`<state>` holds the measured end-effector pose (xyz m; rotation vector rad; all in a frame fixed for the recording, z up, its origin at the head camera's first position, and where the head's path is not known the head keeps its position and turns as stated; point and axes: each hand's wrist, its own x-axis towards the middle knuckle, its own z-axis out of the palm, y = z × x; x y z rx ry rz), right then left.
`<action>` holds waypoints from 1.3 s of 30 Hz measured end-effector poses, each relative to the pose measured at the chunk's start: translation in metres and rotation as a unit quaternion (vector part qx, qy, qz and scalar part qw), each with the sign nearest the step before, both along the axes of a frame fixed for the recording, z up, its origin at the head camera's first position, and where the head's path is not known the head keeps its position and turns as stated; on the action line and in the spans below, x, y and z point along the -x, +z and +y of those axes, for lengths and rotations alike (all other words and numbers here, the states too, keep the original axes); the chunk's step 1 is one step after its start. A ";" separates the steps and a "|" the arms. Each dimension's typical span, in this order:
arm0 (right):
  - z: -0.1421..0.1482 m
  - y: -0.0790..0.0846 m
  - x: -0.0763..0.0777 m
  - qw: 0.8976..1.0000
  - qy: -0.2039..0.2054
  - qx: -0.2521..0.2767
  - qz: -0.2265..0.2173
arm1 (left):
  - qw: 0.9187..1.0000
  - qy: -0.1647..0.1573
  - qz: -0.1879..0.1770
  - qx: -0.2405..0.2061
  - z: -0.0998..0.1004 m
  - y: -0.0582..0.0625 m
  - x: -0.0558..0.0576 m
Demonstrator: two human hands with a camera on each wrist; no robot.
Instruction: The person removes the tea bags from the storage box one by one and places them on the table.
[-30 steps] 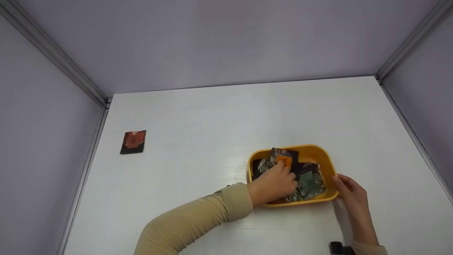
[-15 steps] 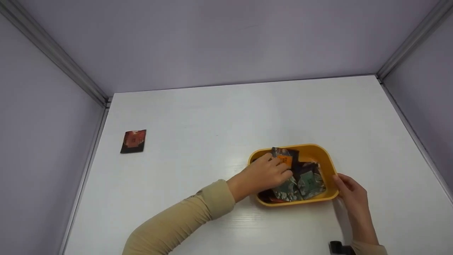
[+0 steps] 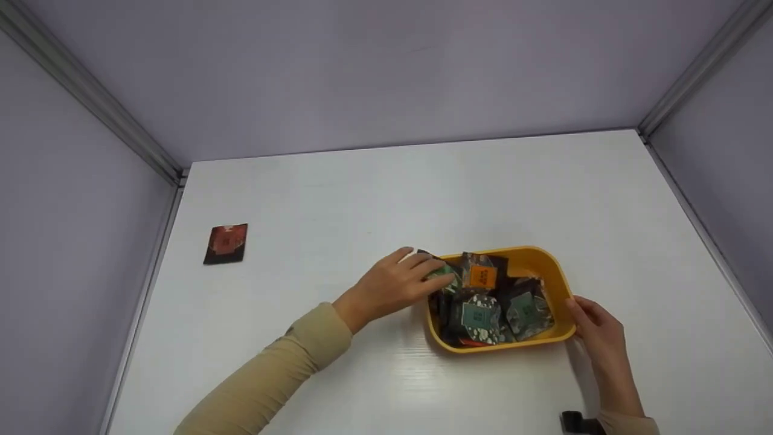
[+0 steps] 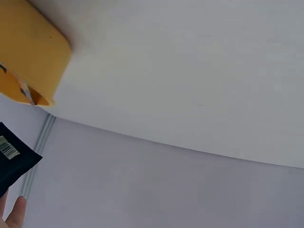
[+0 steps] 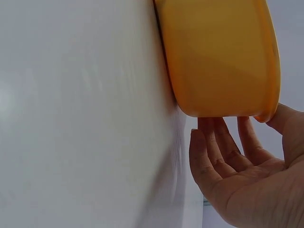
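Note:
My left hand pinches a small dark packet with a green label at the left rim of a yellow plastic bin. In the left wrist view the back of this packet shows a white barcode. Several more printed packets lie in the bin, among them one with an orange label and one with a teal label. At the bin's right end my right hand grips the rim, thumb over the edge and fingers against the outer wall.
A red and black packet lies alone on the left part of the white table. Pale walls stand behind the table and at both sides. A black object shows beside the right wrist.
My left hand has moved left from the middle of the bin to its left rim, bringing up a green-labelled packet. The right hand stays at the bin's right end.

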<state>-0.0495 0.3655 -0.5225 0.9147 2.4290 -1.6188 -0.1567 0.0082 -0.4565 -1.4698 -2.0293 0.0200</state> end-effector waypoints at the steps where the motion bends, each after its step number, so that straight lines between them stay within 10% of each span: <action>1: 0.000 0.000 0.000 1.000 -0.001 0.000 0.003 | 1.000 0.005 -0.004 -0.002 -0.007 -0.001 0.003; 13: 0.005 0.001 -0.001 1.000 0.001 0.005 -0.019 | 0.987 0.108 -0.106 -0.062 -0.101 -0.022 0.025; 25: 0.007 0.000 -0.004 1.000 0.005 0.004 -0.025 | 0.962 0.232 -0.114 -0.087 -0.185 -0.052 0.038; 39: 0.003 0.000 -0.005 1.000 -0.015 0.012 -0.011 | 0.910 0.374 -0.157 -0.090 -0.226 -0.060 0.046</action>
